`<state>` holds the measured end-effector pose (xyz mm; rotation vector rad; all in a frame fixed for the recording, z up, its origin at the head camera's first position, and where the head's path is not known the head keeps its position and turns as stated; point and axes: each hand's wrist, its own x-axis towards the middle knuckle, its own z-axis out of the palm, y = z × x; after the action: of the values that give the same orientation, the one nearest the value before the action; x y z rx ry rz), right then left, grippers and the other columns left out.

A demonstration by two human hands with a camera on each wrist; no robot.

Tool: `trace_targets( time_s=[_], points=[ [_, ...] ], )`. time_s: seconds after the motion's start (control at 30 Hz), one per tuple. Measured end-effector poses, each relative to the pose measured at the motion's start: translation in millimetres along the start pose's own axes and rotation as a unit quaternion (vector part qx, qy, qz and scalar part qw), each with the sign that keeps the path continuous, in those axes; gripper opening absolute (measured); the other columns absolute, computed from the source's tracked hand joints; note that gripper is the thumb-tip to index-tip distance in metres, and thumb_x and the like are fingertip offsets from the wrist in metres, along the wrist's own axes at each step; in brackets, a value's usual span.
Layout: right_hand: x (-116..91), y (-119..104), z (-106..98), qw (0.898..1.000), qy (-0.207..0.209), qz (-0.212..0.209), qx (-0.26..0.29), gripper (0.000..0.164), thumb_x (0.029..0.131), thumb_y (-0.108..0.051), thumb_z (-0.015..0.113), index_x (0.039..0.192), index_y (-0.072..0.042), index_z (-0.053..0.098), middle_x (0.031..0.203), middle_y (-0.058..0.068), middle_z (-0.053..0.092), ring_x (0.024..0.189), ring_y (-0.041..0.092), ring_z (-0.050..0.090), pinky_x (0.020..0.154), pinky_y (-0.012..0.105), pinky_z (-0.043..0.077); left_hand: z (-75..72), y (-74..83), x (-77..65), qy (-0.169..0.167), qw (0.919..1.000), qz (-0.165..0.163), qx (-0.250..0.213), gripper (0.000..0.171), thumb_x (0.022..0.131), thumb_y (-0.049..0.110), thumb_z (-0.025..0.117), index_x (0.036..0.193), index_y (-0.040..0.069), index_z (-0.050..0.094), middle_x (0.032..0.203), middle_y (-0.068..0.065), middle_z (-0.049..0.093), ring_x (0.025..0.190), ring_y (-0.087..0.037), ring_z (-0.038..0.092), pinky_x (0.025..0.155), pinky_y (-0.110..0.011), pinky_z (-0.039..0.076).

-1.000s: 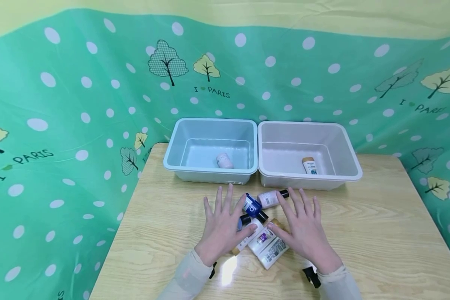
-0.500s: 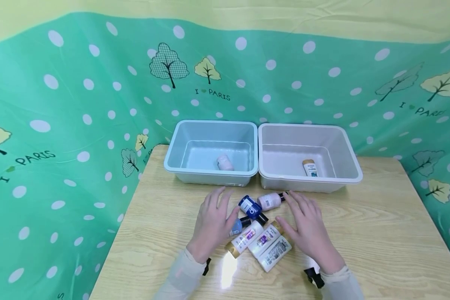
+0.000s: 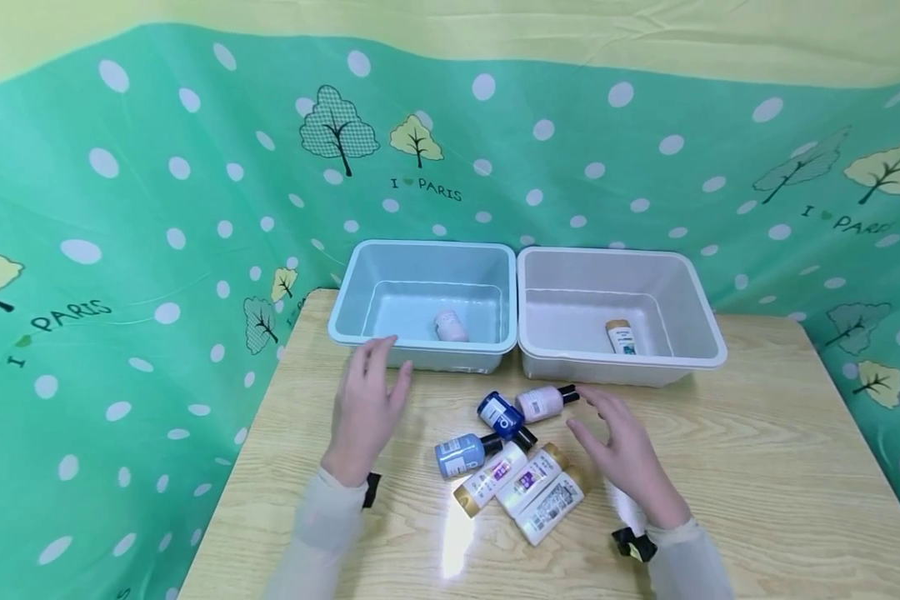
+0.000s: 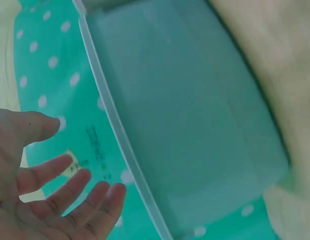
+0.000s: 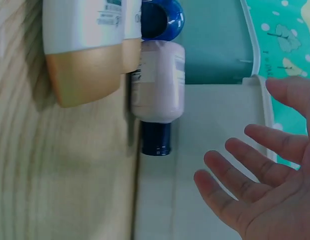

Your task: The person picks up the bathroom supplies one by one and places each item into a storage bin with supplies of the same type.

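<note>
My left hand (image 3: 365,412) is raised by the front wall of the blue bin (image 3: 435,358), its fingers loosely bent around nothing. My right hand (image 3: 624,446) hovers right of the bottle group, fingers relaxed, fingertips near the black cap of a pale pink bottle (image 3: 540,403). Beside that bottle lies a dark blue bottle (image 3: 499,414) with a black cap. A light blue bottle (image 3: 460,455) lies to the left. In front, three white bottles with gold caps lie slanted: a left one (image 3: 491,477), a middle one (image 3: 531,481) and a right one (image 3: 551,505).
The blue bin holds a pale pink bottle (image 3: 450,326). In the grey-white bin (image 3: 618,363) beside it lies a white gold-capped bottle (image 3: 621,337). Both bins stand at the back of the wooden table (image 3: 780,467), before a green dotted curtain (image 3: 607,192).
My left hand has moved left, away from the bottles toward the blue bin, uncovering the light blue bottle. My right hand has drawn slightly right. The bottles lie nearly where they were.
</note>
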<state>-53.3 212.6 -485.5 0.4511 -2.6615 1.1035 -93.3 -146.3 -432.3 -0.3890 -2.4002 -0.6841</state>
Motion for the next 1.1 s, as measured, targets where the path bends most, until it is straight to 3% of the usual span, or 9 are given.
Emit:
trace_targets(
  time_s=[0.2, 0.4, 0.53, 0.6, 0.7, 0.8, 0.93, 1.1],
  points=[
    [5.2, 13.1, 3.2, 0.994, -0.019, 0.073, 0.081, 0.043, 0.099, -0.012, 0.066, 0.137, 0.003, 0.054, 0.133, 0.023, 0.056, 0.113, 0.042, 0.059, 0.086, 0.055, 0.055, -13.3, -32.3, 12.4, 0.017, 0.9988, -0.043, 0.017, 0.043, 0.094, 0.015, 0.072, 0.129, -0.004, 0.059, 0.122, -0.028, 0.056, 0.106, -0.043, 0.059, 0.075, -0.051, 0.058],
    [12.1, 24.1, 6.7, 0.975, -0.051, 0.171, 0.132, 0.050, 0.103, -0.025, 0.060, 0.142, 0.004, 0.048, 0.141, 0.024, 0.051, 0.116, 0.040, 0.060, 0.090, 0.045, 0.055, -20.4, -63.8, 21.0, -0.020, 0.9893, -0.144, -0.017, 0.048, 0.098, 0.019, 0.066, 0.138, -0.004, 0.053, 0.132, -0.028, 0.050, 0.117, -0.045, 0.053, 0.094, -0.058, 0.049],
    [18.4, 31.5, 10.6, 0.947, -0.064, 0.240, 0.202, 0.055, 0.103, -0.025, 0.059, 0.145, 0.006, 0.042, 0.142, 0.027, 0.049, 0.117, 0.039, 0.060, 0.091, 0.038, 0.055, -22.8, -80.7, 24.2, -0.048, 0.9750, -0.204, -0.074, 0.052, 0.101, 0.023, 0.062, 0.144, -0.002, 0.048, 0.139, -0.027, 0.046, 0.117, -0.044, 0.053, 0.091, -0.056, 0.052],
    [21.4, 35.2, 13.9, 0.927, -0.065, 0.273, 0.248, 0.055, 0.103, -0.022, 0.059, 0.146, 0.008, 0.040, 0.141, 0.030, 0.048, 0.116, 0.039, 0.060, 0.092, 0.037, 0.055, -22.9, -86.9, 23.8, -0.061, 0.9666, -0.227, -0.103, 0.053, 0.101, 0.023, 0.061, 0.146, -0.001, 0.046, 0.140, -0.027, 0.047, 0.114, -0.043, 0.056, 0.087, -0.054, 0.054],
    [24.2, 41.6, 19.2, 0.900, -0.059, 0.306, 0.305, 0.054, 0.104, -0.018, 0.057, 0.147, 0.010, 0.036, 0.137, 0.032, 0.049, 0.113, 0.037, 0.061, 0.092, 0.036, 0.054, -22.5, -92.9, 21.8, -0.074, 0.9547, -0.250, -0.144, 0.054, 0.102, 0.023, 0.061, 0.147, -0.002, 0.045, 0.141, -0.025, 0.048, 0.115, -0.041, 0.059, 0.088, -0.052, 0.055],
    [26.6, 47.8, 23.0, 0.876, -0.048, 0.329, 0.349, 0.050, 0.105, -0.015, 0.053, 0.145, 0.011, 0.037, 0.131, 0.034, 0.051, 0.108, 0.031, 0.064, 0.091, 0.036, 0.055, -21.1, -97.0, 20.3, -0.077, 0.9483, -0.263, -0.160, 0.055, 0.101, 0.025, 0.062, 0.147, -0.002, 0.046, 0.142, -0.023, 0.048, 0.114, -0.039, 0.061, 0.090, -0.052, 0.054],
    [29.5, 53.9, 25.5, 0.855, -0.034, 0.348, 0.384, 0.045, 0.105, -0.011, 0.051, 0.141, 0.014, 0.038, 0.123, 0.034, 0.054, 0.099, 0.024, 0.067, 0.089, 0.036, 0.056, -19.4, -100.3, 20.5, -0.080, 0.9422, -0.274, -0.176, 0.056, 0.100, 0.026, 0.064, 0.147, 0.000, 0.046, 0.144, -0.021, 0.047, 0.116, -0.038, 0.060, 0.089, -0.051, 0.055],
    [33.1, 56.2, 26.6, 0.840, -0.029, 0.355, 0.410, 0.047, 0.104, -0.007, 0.053, 0.140, 0.017, 0.037, 0.118, 0.030, 0.056, 0.093, 0.020, 0.068, 0.087, 0.036, 0.057, -17.6, -104.4, 20.6, -0.086, 0.9342, -0.286, -0.195, 0.057, 0.100, 0.026, 0.064, 0.149, 0.002, 0.045, 0.145, -0.018, 0.049, 0.117, -0.038, 0.059, 0.087, -0.050, 0.055]
  ],
)
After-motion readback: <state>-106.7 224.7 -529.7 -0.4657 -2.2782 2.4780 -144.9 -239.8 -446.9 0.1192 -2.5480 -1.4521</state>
